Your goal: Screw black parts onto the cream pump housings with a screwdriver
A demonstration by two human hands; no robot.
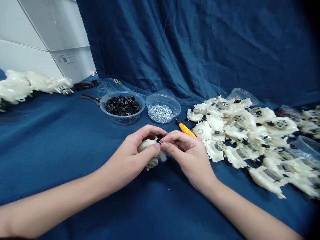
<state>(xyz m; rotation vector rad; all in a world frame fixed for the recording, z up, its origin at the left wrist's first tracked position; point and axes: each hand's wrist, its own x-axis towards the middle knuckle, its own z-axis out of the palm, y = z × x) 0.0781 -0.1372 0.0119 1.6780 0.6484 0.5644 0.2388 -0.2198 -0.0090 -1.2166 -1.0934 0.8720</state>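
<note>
Two bare hands work over a blue cloth [75,166] on the desk. The left hand [132,153] curls its fingers [140,133] around a white plastic housing [146,145] at near center, while the right hand [187,155] pinches a small black part [159,137] at the housing's far end between its fingertips [165,140]. A yellow-handled screwdriver [185,129] lies just beyond the right hand, beside a clear bowl of screws [162,116] and a clear bowl of black clips [122,119]. A heap of white housings [237,133] spreads across the right.
</note>
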